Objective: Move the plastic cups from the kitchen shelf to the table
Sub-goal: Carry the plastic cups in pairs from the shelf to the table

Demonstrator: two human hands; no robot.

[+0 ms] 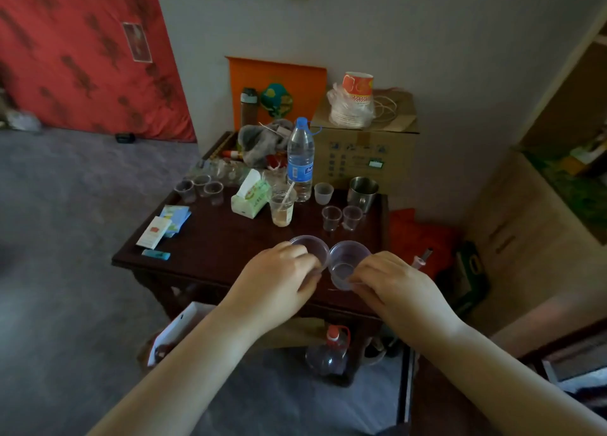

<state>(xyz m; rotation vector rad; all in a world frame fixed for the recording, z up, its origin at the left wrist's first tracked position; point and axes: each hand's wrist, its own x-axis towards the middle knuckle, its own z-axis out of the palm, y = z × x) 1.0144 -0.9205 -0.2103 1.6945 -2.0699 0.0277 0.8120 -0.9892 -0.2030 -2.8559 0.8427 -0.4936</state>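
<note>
My left hand (282, 278) grips a clear plastic cup (312, 246) from its near side, over the front part of the dark wooden table (210, 238). Right beside it, my right hand (391, 279) holds a second clear plastic cup (346, 260); the two rims touch or nearly touch. Whether the cups rest on the table is unclear. Two more clear cups (341, 217) stand just behind them. Three others (200, 187) are grouped at the table's back left, and a frosted one (323, 192) stands near the water bottle.
The table also holds a water bottle (300, 159), a cup with a drink and straw (281, 207), a tissue pack (251, 194), a steel mug (361, 191), cards and a lighter (156, 255). A cardboard box (364, 153) stands behind; a bottle (328, 350) sits underneath.
</note>
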